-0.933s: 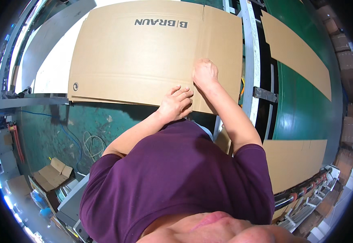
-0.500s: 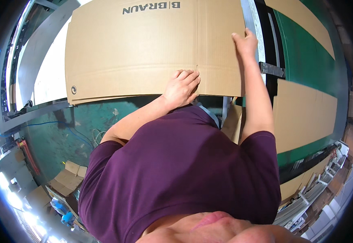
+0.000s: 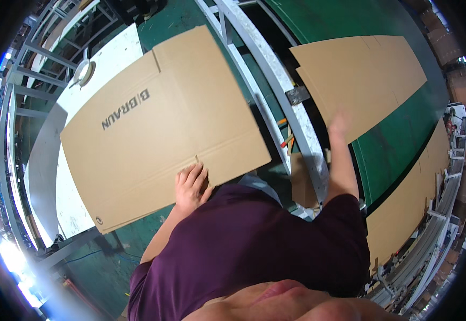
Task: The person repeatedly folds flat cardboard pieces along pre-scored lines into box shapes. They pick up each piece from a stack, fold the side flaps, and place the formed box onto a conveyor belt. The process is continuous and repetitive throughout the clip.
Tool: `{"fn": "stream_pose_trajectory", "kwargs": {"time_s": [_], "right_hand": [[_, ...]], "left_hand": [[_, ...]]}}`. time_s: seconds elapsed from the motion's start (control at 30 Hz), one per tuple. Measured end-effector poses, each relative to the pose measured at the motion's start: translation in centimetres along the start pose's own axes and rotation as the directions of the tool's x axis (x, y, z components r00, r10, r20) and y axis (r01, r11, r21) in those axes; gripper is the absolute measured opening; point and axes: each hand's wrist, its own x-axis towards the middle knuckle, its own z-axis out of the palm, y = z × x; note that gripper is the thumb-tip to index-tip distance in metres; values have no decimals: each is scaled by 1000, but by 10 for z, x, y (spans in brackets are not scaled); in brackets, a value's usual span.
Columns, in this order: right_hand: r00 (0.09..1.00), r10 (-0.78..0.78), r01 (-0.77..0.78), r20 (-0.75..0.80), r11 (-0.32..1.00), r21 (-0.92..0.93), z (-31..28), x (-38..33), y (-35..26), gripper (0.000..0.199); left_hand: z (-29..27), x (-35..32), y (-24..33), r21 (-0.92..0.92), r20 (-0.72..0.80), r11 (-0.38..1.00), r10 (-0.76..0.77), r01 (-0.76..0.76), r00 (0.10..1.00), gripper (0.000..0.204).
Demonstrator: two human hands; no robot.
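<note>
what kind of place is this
Probably a carton-making workshop: a slotted cardboard sheet lies under the left hand, and more flat cardboard rests on a green, belt-like surface to the right.

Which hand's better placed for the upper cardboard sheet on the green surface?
Right, likely: the right hand, blurred, is at the upper sheet's near edge; contact unclear. The left hand rests on the printed cardboard, farther away.

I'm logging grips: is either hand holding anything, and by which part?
The left hand lies at the near edge of the left cardboard; gripping is unclear. The right hand, blurred by the upper-right cardboard: hold unclear.
</note>
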Motion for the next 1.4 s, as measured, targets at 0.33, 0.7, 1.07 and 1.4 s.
{"fn": "stream_pose_trajectory", "kwargs": {"time_s": [0.33, 0.7, 1.07, 1.4], "right_hand": [[939, -332, 344, -95, 923, 172, -18, 85, 12, 44], [478, 513, 710, -713, 252, 658, -370, 21, 107, 30], [762, 345, -310, 548, -548, 777, 86, -8, 38, 55], [947, -85, -275, 310, -713, 645, -144, 78, 82, 38]], "left_hand": [[-7, 2, 0, 55, 82, 998, -9, 4, 997, 54], [5, -7, 2, 100, 41, 995, 2, -6, 999, 53], [5, -5, 0, 77, 26, 997, 18, -20, 999, 53], [-6, -7, -1, 71, 42, 997, 12, -15, 999, 55]]}}
